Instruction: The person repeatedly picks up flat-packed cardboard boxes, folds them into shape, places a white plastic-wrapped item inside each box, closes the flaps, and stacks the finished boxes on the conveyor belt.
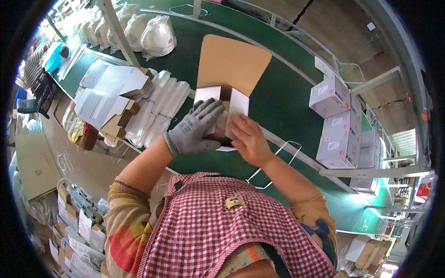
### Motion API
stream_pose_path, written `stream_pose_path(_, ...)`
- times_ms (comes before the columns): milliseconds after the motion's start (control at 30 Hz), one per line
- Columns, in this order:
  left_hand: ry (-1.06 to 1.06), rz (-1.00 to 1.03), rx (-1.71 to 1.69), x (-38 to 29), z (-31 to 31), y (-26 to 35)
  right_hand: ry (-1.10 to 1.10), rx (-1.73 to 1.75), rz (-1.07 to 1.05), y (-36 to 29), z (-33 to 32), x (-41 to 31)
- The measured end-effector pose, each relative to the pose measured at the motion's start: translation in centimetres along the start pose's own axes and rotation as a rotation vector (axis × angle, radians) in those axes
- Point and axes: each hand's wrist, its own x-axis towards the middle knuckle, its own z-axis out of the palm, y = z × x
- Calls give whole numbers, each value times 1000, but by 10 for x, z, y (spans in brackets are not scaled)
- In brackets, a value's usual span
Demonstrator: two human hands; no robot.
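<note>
A cardboard carton (232,64) stands on the green work surface in front of me, its large brown lid flap raised on the far side and its white side flaps up. Over the carton's left part lies my left hand (196,128), in a grey work glove, fingers spread and palm down. My bare right hand (248,139) touches the right white flap (240,104) with its fingers. What lies inside the carton is mostly hidden by my hands; something brownish shows between them. Whether either hand grips anything is hard to see.
Tied clear plastic sleeves (160,107) and stacked flat cartons (111,90) lie at left. Bagged white round items (158,36) stand at the back left. Closed printed boxes (339,139) are stacked at right, near metal frame posts (375,172).
</note>
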Motion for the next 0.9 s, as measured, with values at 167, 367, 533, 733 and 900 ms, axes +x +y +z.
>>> stream_pose_path(167, -187, 47, 268, -1, 7, -9, -158, -177, -37, 7, 4, 6)
stream_pose_path(367, -200, -12, 341, 16, -13, 1, -43, -46, -88, 10, -3, 15)
stream_pose_path(533, -199, 67, 278, -3, 19, -15, -132, 59, -155, 23, 3, 16)
stream_pose_path(733, -223, 38, 362, 2, 19, -13, 104, 3, -11, 34, 9, 4)
stream_pose_path(900, -133, -7, 107, -5, 21, -21, -115, -248, 13, 25, -2, 18)
